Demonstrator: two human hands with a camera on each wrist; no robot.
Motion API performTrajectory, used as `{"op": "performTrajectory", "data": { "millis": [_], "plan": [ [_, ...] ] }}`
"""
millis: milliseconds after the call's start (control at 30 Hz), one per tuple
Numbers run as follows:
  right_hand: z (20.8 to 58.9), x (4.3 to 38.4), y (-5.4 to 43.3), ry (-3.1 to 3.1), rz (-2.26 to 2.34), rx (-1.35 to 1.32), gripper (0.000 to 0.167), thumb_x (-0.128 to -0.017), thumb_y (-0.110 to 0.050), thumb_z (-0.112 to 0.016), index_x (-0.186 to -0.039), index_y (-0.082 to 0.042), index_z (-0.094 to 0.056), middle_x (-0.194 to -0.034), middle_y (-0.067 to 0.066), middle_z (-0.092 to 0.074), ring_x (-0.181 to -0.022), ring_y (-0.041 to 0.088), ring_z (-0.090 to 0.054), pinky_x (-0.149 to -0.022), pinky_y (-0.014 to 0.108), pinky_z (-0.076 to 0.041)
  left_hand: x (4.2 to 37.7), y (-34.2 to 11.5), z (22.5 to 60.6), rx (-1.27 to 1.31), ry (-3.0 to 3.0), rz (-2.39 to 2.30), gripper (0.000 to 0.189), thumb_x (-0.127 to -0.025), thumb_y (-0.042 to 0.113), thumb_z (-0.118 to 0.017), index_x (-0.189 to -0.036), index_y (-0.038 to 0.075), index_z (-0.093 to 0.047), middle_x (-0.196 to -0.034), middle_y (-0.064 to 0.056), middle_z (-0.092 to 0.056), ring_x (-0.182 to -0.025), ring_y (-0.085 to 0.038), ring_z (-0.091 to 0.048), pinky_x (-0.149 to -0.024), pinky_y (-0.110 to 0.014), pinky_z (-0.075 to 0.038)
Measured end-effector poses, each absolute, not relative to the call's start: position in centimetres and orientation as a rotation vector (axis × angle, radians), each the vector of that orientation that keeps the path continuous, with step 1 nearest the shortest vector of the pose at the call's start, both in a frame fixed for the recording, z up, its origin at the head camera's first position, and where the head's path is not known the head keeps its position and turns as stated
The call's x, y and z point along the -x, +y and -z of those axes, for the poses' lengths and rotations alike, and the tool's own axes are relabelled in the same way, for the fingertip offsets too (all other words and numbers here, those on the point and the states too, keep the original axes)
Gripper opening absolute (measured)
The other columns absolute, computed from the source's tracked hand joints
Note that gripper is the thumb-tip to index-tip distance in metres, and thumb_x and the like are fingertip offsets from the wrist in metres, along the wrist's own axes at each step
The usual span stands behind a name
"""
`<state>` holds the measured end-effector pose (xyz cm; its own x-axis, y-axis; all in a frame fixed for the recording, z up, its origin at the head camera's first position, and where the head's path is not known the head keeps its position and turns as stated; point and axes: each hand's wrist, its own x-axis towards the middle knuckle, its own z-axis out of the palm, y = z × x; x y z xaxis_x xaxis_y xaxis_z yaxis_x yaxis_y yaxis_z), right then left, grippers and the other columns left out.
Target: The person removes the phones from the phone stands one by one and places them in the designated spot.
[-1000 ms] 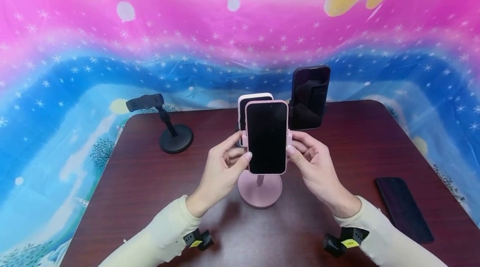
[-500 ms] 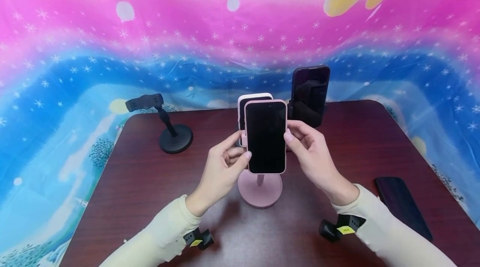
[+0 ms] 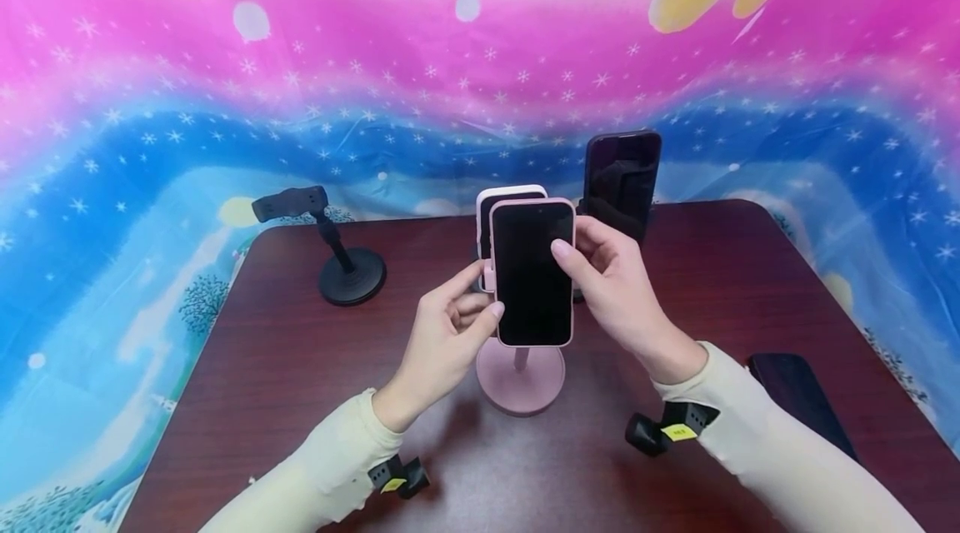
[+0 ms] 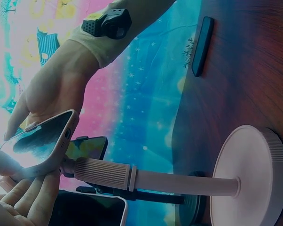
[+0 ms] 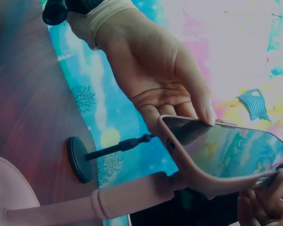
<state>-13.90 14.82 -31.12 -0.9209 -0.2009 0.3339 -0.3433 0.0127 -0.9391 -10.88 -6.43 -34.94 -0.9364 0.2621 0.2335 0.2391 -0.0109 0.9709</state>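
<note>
A phone in a pink case (image 3: pixel 532 275) stands upright, dark screen forward, in the clamp of a pink phone stand (image 3: pixel 520 383). My left hand (image 3: pixel 442 333) pinches the phone's left edge, its thumb on the front rim and its index finger at the clamp's left arm (image 3: pixel 488 276). With my right hand (image 3: pixel 615 283) I hold the upper right edge. That thumb lies over the screen's margin while the other fingers reach behind the phone, mostly hidden. In the right wrist view the clamp's right arm (image 5: pixel 282 181) is close to my right fingers.
Directly behind stands a white-framed phone (image 3: pixel 512 192), partly covered. A larger dark phone (image 3: pixel 622 175) is upright at back right. At left is a black phone stand (image 3: pixel 352 275) with nothing in its holder. Another black phone (image 3: pixel 802 400) lies flat at the table's right.
My right hand has slid upward along the phone's right edge from the clamp arm, its thumb shifting onto the screen. My left hand and the phone have stayed almost still.
</note>
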Motion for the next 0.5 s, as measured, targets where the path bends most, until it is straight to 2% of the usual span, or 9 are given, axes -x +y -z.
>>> {"op": "performTrajectory", "data": {
  "millis": [100, 333, 500],
  "plan": [
    [30.7, 14.0, 14.4, -2.17, -2.055, -0.588, 0.028, -0.102, -0.009, -0.058, -0.128, -0.001, -0.062, -0.104, -0.009, -0.077, -0.089, 0.014, -0.076, -0.077, 0.032, -0.065, 10.9, -6.4, 35.0, -0.564, 2.19, -2.158, 0.059, -0.097, -0.001, -0.061, -0.151, -0.005, -0.039, -0.116, -0.029, -0.071, -0.102, -0.031, -0.075, -0.082, -0.021, -0.06],
    [30.3, 14.3, 13.8, -2.191, -2.068, -0.559, 0.026, -0.101, -0.009, -0.06, -0.122, 0.005, -0.065, -0.093, -0.008, -0.077, -0.082, 0.015, -0.077, -0.072, 0.035, -0.065, 11.1, -6.5, 35.0, -0.577, 2.2, -2.145, 0.058, -0.097, -0.001, -0.061, -0.151, -0.003, -0.04, -0.116, -0.027, -0.072, -0.098, -0.021, -0.075, -0.081, -0.021, -0.061],
    [30.5, 14.5, 13.4, -2.205, -2.032, -0.535, 0.027, -0.101, -0.009, -0.06, -0.122, 0.007, -0.065, -0.096, -0.011, -0.074, -0.081, 0.012, -0.076, -0.072, 0.032, -0.065, 11.1, -6.5, 34.9, -0.583, 2.212, -2.135, 0.058, -0.097, 0.0, -0.061, -0.151, -0.003, -0.04, -0.116, -0.027, -0.072, -0.1, -0.027, -0.075, -0.082, -0.021, -0.061]
  ]
}}
